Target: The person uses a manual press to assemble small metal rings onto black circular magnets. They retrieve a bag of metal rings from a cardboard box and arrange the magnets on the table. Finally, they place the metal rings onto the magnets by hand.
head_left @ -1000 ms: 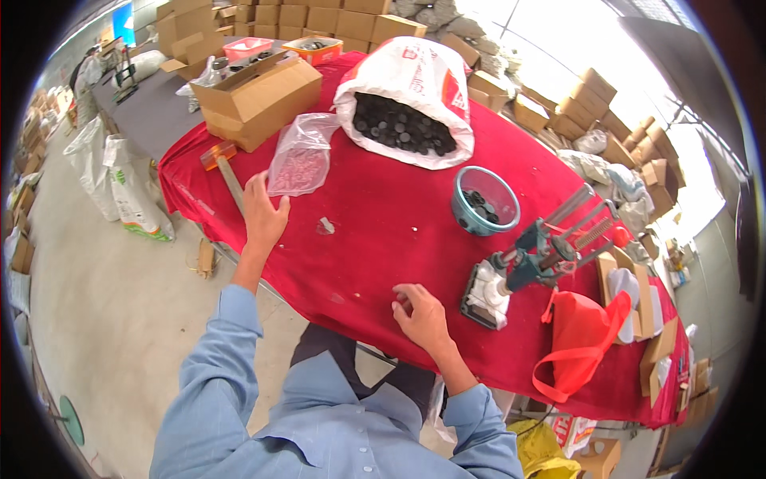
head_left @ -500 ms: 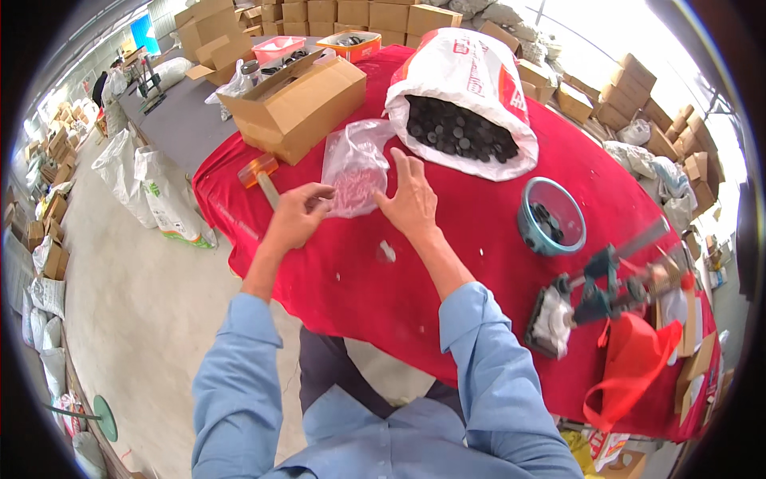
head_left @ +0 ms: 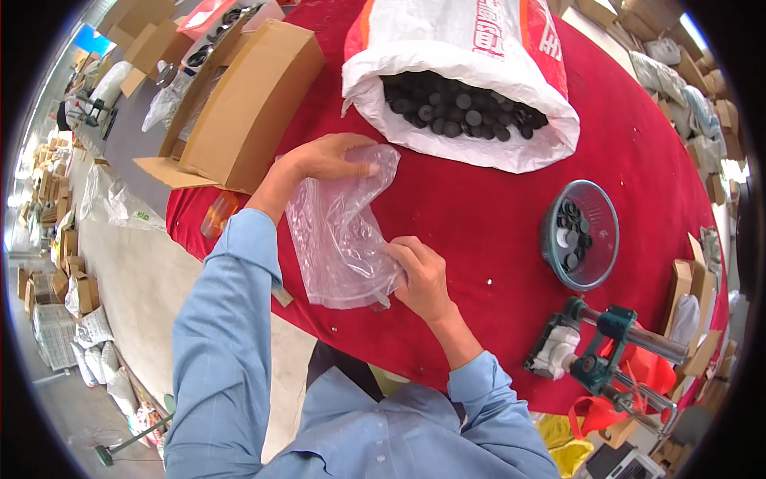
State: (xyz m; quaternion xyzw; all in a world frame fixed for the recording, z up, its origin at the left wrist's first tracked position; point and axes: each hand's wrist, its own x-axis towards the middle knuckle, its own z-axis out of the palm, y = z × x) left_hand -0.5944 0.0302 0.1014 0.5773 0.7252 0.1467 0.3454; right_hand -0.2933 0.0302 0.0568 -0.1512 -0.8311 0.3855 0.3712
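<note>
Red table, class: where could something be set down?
Between the sack, bowl and right hand, bar a white speck; also right of the sack, beyond the bowl. Crowded: left, with the box, clear bag and left hand; lower right, with the press.

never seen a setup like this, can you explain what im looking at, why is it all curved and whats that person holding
There is no robot here: a person works with two bare hands. The view comes from the left of two wide fisheye cameras worn on the head, looking down, so straight edges bend toward the rim.

The right hand pinches the near end of a clear plastic bag. The left hand touches its far end; how firmly it grips is hard to tell.

On the red cloth lie a white sack open toward the person, full of black discs, and a bluish bowl with more discs inside. A metal hand tool with a green frame lies at the right, and an open cardboard box stands at the upper left.
</note>
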